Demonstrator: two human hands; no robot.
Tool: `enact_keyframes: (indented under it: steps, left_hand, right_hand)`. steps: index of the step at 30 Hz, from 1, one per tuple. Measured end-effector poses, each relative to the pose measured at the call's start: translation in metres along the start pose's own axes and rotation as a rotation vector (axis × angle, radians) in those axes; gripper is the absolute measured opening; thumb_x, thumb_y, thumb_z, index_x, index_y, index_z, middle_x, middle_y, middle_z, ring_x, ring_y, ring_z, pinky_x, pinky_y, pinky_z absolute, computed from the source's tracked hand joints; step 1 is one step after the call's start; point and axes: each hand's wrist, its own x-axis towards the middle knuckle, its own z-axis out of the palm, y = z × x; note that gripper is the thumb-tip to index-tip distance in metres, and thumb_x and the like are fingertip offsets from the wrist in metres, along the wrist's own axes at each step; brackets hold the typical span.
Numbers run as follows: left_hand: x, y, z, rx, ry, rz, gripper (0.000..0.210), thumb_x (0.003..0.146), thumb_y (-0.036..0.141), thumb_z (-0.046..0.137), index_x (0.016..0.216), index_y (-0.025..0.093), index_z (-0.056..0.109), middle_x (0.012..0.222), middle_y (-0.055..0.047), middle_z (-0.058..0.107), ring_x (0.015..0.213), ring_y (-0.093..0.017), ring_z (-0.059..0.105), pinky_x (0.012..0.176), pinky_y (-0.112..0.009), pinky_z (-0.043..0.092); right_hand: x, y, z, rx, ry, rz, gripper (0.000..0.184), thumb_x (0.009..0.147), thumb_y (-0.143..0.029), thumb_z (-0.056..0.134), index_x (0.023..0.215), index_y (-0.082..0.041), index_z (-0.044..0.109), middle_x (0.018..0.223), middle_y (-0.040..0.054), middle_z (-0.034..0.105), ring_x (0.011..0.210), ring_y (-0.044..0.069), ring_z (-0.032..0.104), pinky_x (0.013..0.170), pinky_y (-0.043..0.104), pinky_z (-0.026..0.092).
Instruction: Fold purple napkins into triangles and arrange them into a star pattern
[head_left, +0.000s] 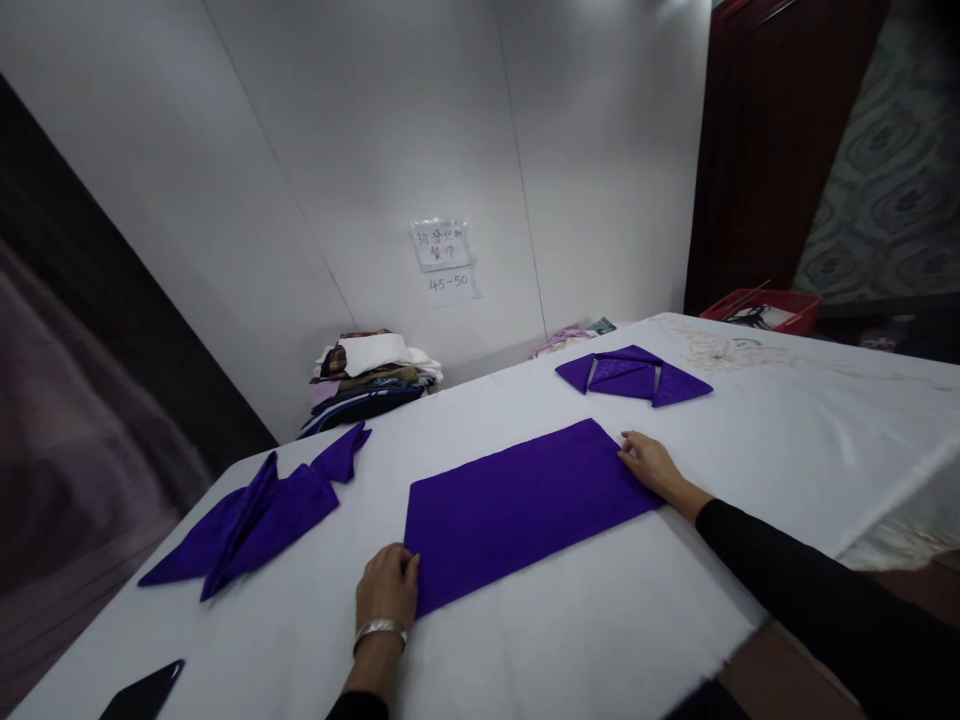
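Observation:
A purple cloth napkin, folded into a flat rectangle, lies in front of me on the white-covered table. At its left short edge, my left hand, with a silver bracelet at the wrist, is closed with the edge pinched between thumb and fingers. My right hand pinches the right short edge. The fingertips under the cloth are partly hidden. Left of it rests another purple napkin folded into a pointed, winged shape. Beyond the right hand sits a purple napkin folded flat with two pointed ends.
A black phone-like object lies at the table's near left. Behind the far edge are a pile of folded clothes and some pinkish cloth. A red basket stands beyond the right side. Handwritten paper signs hang on the wall.

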Motion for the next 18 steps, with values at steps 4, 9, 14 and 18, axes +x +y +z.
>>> enact_keyframes:
  steps: [4,9,14,18]
  left_hand:
    - [0.001,0.001,0.0,-0.035,-0.002,0.014,0.025,0.08,0.033,0.036,0.08,0.024,0.059,0.095,-0.005,0.063,0.094,-0.023,0.056,0.086,-0.034,0.043]
    - [0.0,-0.001,0.003,-0.019,-0.014,0.021,0.027,0.08,0.034,0.037,0.086,0.022,0.061,0.099,-0.006,0.063,0.097,-0.023,0.055,0.09,-0.034,0.042]
    - [-0.004,0.0,0.002,-0.002,0.03,0.032,0.029,0.081,0.032,0.039,0.09,0.019,0.063,0.105,-0.008,0.062,0.101,-0.023,0.054,0.093,-0.033,0.041]
    - [-0.008,0.017,0.003,-0.028,0.083,0.075,0.032,0.084,0.033,0.04,0.099,0.016,0.062,0.117,-0.01,0.058,0.112,-0.022,0.049,0.1,-0.033,0.035]
  right_hand:
    - [0.0,-0.002,-0.003,-0.017,-0.007,0.031,0.012,0.075,-0.022,0.046,0.072,-0.021,0.057,0.1,0.0075,0.065,0.107,0.022,0.053,0.084,0.03,0.039]
    - [0.0,-0.004,-0.004,-0.055,-0.03,0.049,0.012,0.073,-0.021,0.046,0.072,-0.021,0.058,0.097,0.007,0.066,0.099,0.022,0.057,0.08,0.029,0.041]
    - [-0.002,-0.003,-0.006,-0.095,-0.038,0.046,0.022,0.074,-0.022,0.044,0.087,-0.018,0.061,0.107,0.0121,0.063,0.104,0.026,0.055,0.087,0.037,0.04]
    - [-0.01,-0.029,0.004,-0.148,-0.049,-0.119,0.043,0.076,-0.025,0.044,0.118,-0.018,0.052,0.136,0.0143,0.043,0.128,0.032,0.03,0.101,0.053,0.022]
